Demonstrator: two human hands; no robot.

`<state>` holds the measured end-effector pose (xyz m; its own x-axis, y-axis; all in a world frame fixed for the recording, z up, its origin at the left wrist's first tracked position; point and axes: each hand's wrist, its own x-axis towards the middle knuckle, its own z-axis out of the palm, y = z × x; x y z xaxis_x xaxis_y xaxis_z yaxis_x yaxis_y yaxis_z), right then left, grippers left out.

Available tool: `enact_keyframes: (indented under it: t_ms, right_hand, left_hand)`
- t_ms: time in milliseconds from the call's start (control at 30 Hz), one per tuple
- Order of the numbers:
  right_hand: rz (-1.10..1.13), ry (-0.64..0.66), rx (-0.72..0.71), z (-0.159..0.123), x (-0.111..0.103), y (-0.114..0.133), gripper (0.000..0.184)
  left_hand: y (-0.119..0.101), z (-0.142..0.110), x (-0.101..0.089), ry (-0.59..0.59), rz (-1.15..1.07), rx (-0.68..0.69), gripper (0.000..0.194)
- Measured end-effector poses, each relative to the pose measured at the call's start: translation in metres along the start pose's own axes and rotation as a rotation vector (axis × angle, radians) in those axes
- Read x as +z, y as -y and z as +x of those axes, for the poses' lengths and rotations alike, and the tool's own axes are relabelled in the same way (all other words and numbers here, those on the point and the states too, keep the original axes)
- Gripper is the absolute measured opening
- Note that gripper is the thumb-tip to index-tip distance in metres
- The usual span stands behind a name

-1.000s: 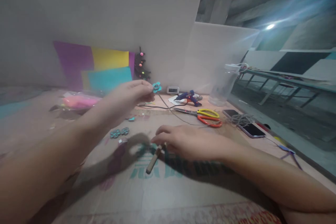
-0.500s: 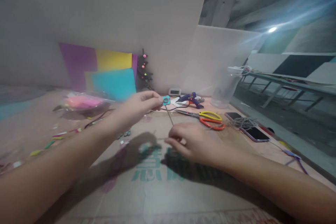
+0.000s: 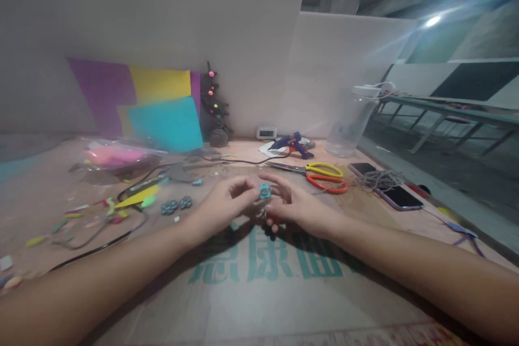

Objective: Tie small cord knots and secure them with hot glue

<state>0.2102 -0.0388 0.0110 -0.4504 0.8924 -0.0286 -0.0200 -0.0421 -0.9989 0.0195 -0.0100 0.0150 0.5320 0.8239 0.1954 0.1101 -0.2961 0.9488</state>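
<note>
A small turquoise flower-shaped piece [image 3: 265,191] with a grey spiral on its face is held up above the board. My left hand [image 3: 227,201] pinches its left edge between thumb and fingers. Close against its right side, my right hand [image 3: 300,208] has its fingers curled, with the index finger reaching over the top. The thin grey cord from the piece runs to these fingers; only a faint bit shows below the flower, and its hold is mostly hidden. Several finished-looking grey and turquoise flower pieces [image 3: 169,207] lie left of my left hand.
Yellow-and-orange-handled scissors [image 3: 324,175] lie beyond my right hand, with a blue glue gun [image 3: 294,145] behind them. Phones [image 3: 399,198] with tangled grey cord [image 3: 379,179] are at right. A utility knife [image 3: 141,186] and scraps lie left. A clear plastic cup [image 3: 344,130] stands behind.
My hands have come together and lower, towards me. The right hand has closed in on the flower piece, and the taut cord between the hands no longer shows. The view has shifted slightly.
</note>
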Motion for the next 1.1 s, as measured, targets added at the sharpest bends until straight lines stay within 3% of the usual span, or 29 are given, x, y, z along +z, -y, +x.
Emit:
enact_keyframes:
  t_ms: [100, 167, 267, 433, 567, 767, 967, 1100]
  right_hand:
    - [-0.337, -0.067, 0.005, -0.002, -0.013, 0.004, 0.046]
    - [-0.64, -0.139, -0.092, -0.003, -0.024, 0.008, 0.023]
    - [-0.876, -0.263, -0.253, -0.001, -0.035, 0.008, 0.019]
    - [-0.926, -0.338, -0.306, 0.004, -0.038, -0.003, 0.02]
    - [-0.987, -0.366, -0.359, 0.004, -0.038, -0.008, 0.023]
    - [-0.985, -0.433, -0.569, 0.002, -0.039, -0.007, 0.029]
    - [-0.975, -0.27, -0.561, -0.007, -0.019, 0.0, 0.016]
    - [-0.963, -0.227, -0.515, -0.007, -0.014, -0.001, 0.015]
  left_hand:
    - [0.0, -0.002, 0.004, -0.021, 0.025, -0.044, 0.025]
    - [0.001, -0.002, 0.006, -0.024, 0.052, -0.067, 0.026]
    - [0.005, -0.001, 0.007, -0.037, 0.099, -0.071, 0.027]
    - [0.017, 0.001, 0.006, -0.052, 0.233, 0.024, 0.024]
    - [0.021, 0.002, 0.006, -0.003, 0.249, 0.025, 0.025]
    - [0.017, 0.002, 0.006, 0.003, 0.32, 0.018, 0.026]
    - [0.017, 0.001, 0.005, -0.014, 0.461, 0.158, 0.023]
    - [0.018, 0.0, 0.005, -0.001, 0.512, 0.188, 0.021]
